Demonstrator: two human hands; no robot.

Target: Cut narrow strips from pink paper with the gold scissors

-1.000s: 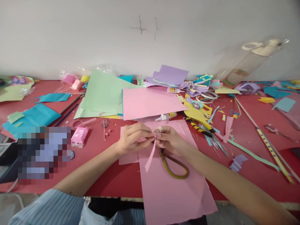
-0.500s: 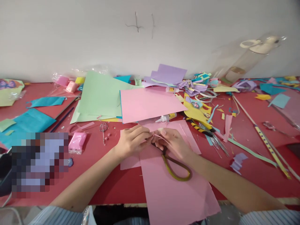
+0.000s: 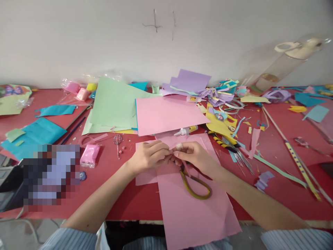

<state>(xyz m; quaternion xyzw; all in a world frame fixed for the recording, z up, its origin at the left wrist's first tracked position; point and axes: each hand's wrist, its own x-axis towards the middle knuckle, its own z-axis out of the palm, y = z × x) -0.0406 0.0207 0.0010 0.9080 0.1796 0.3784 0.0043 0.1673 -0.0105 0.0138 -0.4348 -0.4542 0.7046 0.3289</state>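
My left hand [image 3: 151,157] and my right hand [image 3: 194,156] meet at the middle of the red table [image 3: 122,198], fingertips pinched together on a thin pink paper strip [image 3: 173,148]. A bandage wraps one right fingertip. Under the hands lies a large pink paper sheet [image 3: 192,211] that hangs over the table's near edge. Scissors with a yellow-green loop handle [image 3: 195,185] rest on that sheet just below my right hand, their blades hidden by the hand.
A pink sheet [image 3: 166,114] and a green sheet [image 3: 111,104] lie behind the hands, with a small glue bottle [image 3: 186,131] between. Purple, yellow and blue scraps crowd the back right. Pliers [image 3: 229,146], a long stick [image 3: 291,152], a pink packet [image 3: 90,155] and blue paper [image 3: 33,135] lie around.
The pink strip hung down from my fingers a second ago; now it is gathered up short between both hands. The hands stay in the same place.
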